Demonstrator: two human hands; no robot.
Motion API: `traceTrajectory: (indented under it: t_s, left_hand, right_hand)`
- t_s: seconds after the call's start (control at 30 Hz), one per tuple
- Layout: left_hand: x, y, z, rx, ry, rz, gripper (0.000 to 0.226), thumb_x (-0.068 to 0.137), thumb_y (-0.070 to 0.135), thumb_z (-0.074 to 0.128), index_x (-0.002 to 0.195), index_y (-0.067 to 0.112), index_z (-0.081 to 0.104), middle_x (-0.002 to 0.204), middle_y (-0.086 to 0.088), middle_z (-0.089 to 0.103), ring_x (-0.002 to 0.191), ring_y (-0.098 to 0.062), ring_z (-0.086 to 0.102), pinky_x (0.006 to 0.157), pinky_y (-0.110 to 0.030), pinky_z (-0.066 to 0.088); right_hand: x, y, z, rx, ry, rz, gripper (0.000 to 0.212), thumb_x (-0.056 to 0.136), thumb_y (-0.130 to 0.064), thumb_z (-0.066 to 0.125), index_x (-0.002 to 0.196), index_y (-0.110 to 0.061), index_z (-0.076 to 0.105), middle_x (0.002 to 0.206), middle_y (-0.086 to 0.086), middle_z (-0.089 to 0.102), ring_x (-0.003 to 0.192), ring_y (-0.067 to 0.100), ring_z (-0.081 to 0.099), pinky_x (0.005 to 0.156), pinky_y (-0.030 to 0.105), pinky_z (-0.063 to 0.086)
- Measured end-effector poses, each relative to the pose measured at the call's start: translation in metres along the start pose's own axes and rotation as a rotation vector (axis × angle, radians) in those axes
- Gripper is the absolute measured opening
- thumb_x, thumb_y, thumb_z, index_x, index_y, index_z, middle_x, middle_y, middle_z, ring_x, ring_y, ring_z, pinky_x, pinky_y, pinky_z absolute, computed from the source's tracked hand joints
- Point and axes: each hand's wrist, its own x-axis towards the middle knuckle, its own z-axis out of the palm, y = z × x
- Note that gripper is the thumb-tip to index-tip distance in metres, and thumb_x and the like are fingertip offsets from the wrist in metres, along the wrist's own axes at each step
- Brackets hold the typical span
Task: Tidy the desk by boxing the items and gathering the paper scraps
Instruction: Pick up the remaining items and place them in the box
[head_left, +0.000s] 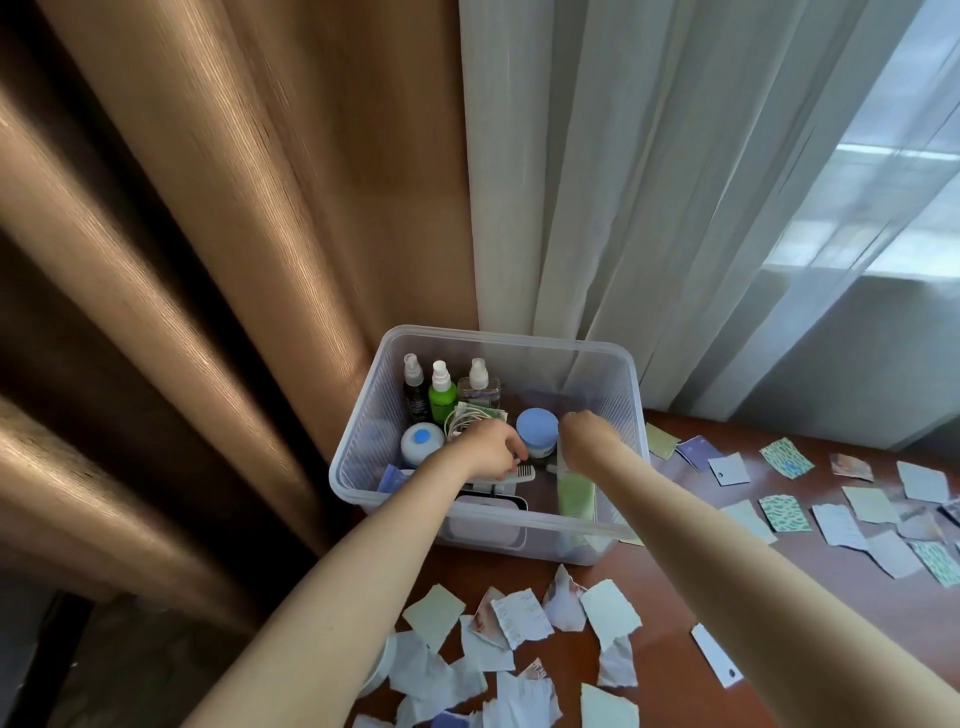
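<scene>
Left grip (493, 449) curled round white plastic comb (523, 474), long axis crosswise in clear plastic box (493, 334). Right grip (587, 436) curled above pale green tube (575, 496) lying lengthwise, cap far; contents indiscernible.

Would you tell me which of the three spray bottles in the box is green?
The middle bottle; the left bottle is dark and the right bottle is clear.

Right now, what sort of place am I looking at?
Probably a home room, maybe a bedroom: a wooden desk at a window hung with curtains, and a clear box of toiletry bottles.
</scene>
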Motion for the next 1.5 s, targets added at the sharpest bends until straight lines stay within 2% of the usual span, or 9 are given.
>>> traceTrajectory:
  t_s: [0.13, 0.23, 0.37, 0.47, 0.6, 0.8, 1.03, 1.5]
  left_hand:
    - [0.000, 0.001, 0.000, 0.031, -0.004, 0.010, 0.038, 0.091, -0.009, 0.043, 0.120, 0.007, 0.063, 0.119, -0.010, 0.062, 0.097, -0.021, 0.059, 0.080, -0.024, 0.047]
    - [0.001, 0.003, 0.000, 0.036, -0.001, 0.010, 0.036, 0.092, -0.007, 0.044, 0.119, 0.007, 0.063, 0.122, -0.011, 0.062, 0.093, -0.019, 0.058, 0.081, -0.025, 0.048]
    - [-0.001, 0.009, -0.003, 0.080, 0.011, 0.023, 0.034, 0.092, -0.002, 0.051, 0.121, 0.009, 0.062, 0.131, -0.008, 0.057, 0.118, -0.024, 0.055, 0.085, -0.022, 0.043]
    - [-0.004, 0.015, -0.006, 0.088, 0.013, 0.024, 0.036, 0.092, -0.004, 0.046, 0.121, 0.009, 0.062, 0.131, -0.009, 0.057, 0.120, -0.025, 0.054, 0.086, -0.022, 0.041]
    - [-0.011, 0.026, -0.010, 0.133, 0.036, 0.033, 0.041, 0.090, -0.007, 0.039, 0.119, 0.009, 0.063, 0.132, -0.013, 0.056, 0.119, -0.028, 0.054, 0.090, -0.028, 0.045]
    - [-0.023, 0.051, -0.014, 0.211, 0.093, 0.077, 0.033, 0.091, -0.001, 0.047, 0.115, 0.014, 0.064, 0.129, -0.012, 0.056, 0.112, -0.026, 0.056, 0.086, -0.026, 0.044]
    - [-0.050, 0.092, -0.008, 0.284, 0.153, 0.155, 0.035, 0.094, 0.004, 0.042, 0.125, 0.013, 0.058, 0.135, -0.007, 0.052, 0.124, -0.023, 0.048, 0.102, -0.029, 0.039]
    - [-0.071, 0.180, 0.059, 0.397, 0.118, 0.323, 0.040, 0.091, 0.010, 0.046, 0.130, 0.016, 0.048, 0.134, -0.009, 0.050, 0.122, -0.025, 0.049, 0.098, -0.029, 0.041]
  right_hand:
    - [0.000, -0.001, 0.003, -0.150, 0.023, -0.041, 0.044, 0.093, -0.012, 0.052, 0.136, -0.003, 0.043, 0.138, 0.013, 0.044, 0.128, 0.029, 0.042, 0.101, 0.034, 0.040]
    - [0.000, 0.000, 0.003, -0.249, 0.046, -0.060, 0.046, 0.093, -0.015, 0.053, 0.137, -0.007, 0.042, 0.139, 0.012, 0.042, 0.129, 0.027, 0.040, 0.102, 0.032, 0.038]
    - [-0.005, 0.003, -0.004, -0.316, 0.103, -0.084, 0.046, 0.092, -0.015, 0.055, 0.136, -0.008, 0.045, 0.138, 0.014, 0.042, 0.128, 0.028, 0.040, 0.103, 0.033, 0.037]
    - [-0.012, 0.007, -0.015, -0.300, 0.177, -0.119, 0.037, 0.091, -0.009, 0.053, 0.129, -0.010, 0.052, 0.133, 0.013, 0.048, 0.124, 0.028, 0.044, 0.100, 0.032, 0.039]
    - [-0.024, 0.014, -0.032, -0.237, 0.319, -0.164, 0.033, 0.090, -0.004, 0.049, 0.122, -0.006, 0.056, 0.126, 0.014, 0.053, 0.119, 0.030, 0.048, 0.095, 0.033, 0.040]
    - [-0.048, 0.033, -0.057, -0.142, 0.468, -0.145, 0.031, 0.089, -0.011, 0.054, 0.119, -0.004, 0.054, 0.125, 0.014, 0.052, 0.118, 0.031, 0.046, 0.095, 0.035, 0.038]
    - [-0.079, 0.065, -0.063, -0.072, 0.533, -0.068, 0.036, 0.090, -0.015, 0.049, 0.124, -0.007, 0.048, 0.125, 0.014, 0.052, 0.118, 0.032, 0.047, 0.096, 0.036, 0.038]
    - [-0.143, 0.168, -0.040, -0.104, 0.409, 0.194, 0.040, 0.088, -0.021, 0.048, 0.126, -0.009, 0.045, 0.130, 0.015, 0.046, 0.126, 0.032, 0.039, 0.103, 0.043, 0.029]
